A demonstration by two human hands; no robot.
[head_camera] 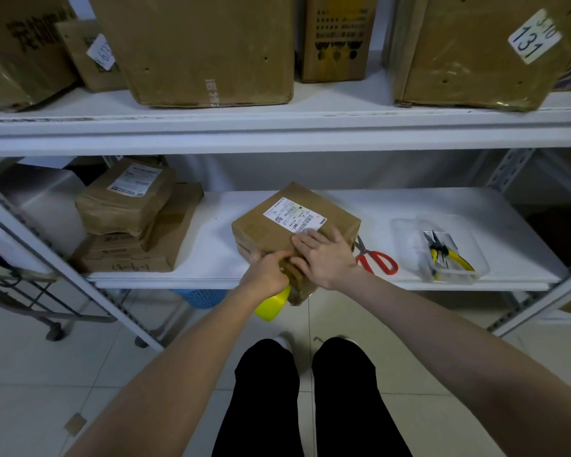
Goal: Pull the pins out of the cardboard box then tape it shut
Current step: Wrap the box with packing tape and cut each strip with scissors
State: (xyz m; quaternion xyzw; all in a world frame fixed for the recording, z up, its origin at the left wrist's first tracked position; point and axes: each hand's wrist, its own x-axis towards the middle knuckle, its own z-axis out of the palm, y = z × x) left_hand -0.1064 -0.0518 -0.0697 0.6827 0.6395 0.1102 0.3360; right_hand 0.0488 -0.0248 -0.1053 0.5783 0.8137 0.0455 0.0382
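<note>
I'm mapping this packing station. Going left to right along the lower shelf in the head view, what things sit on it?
stack of wrapped brown parcels → cardboard box → red-handled scissors → clear plastic tray holding yellow-handled pliers

Both your bare forearms reach forward and converge. Your left hand (271,268) is curled round the tape dispenser (272,305). Your right hand (327,258) lies palm-down just beside it, fingers straight.
</note>
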